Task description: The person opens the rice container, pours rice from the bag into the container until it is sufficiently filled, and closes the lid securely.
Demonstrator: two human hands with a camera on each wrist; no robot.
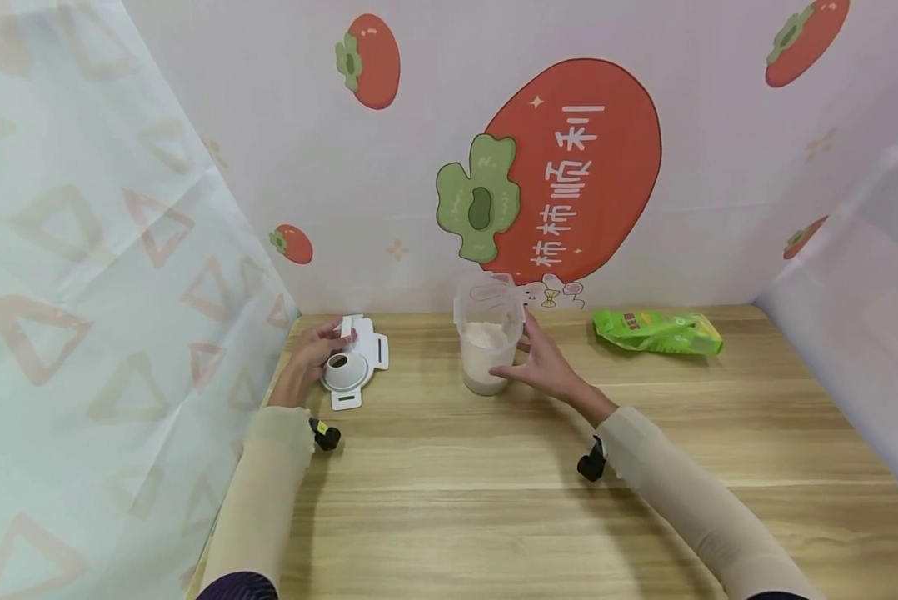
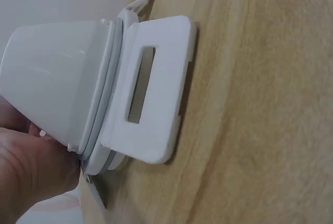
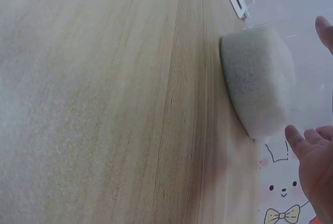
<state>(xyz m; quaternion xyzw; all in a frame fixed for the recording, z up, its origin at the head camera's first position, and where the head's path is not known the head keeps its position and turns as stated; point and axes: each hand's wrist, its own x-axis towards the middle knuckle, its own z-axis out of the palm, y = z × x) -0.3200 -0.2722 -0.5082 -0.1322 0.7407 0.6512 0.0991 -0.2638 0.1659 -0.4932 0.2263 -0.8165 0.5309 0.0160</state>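
Note:
At the back left, my left hand (image 1: 316, 346) grips the edge of a white plastic lid (image 1: 377, 350) with slotted side tabs. A cone-shaped spout (image 2: 52, 73) rises from the lid, and one slotted tab (image 2: 166, 83) comes right down by the tabletop. Near the back wall stands a clear container (image 1: 486, 354), upright and partly filled with white rice (image 3: 257, 81). My right hand (image 1: 542, 358) is spread about the container's right side, thumb in front and fingers toward the back. In the right wrist view its fingertips (image 3: 295, 136) lie right at the container's wall.
A crumpled green packet (image 1: 655, 332) lies at the back right of the wooden table (image 1: 449, 500). Behind the table rises a wall covering (image 1: 419, 167) printed with persimmons. Another patterned sheet (image 1: 119, 292) borders the left side.

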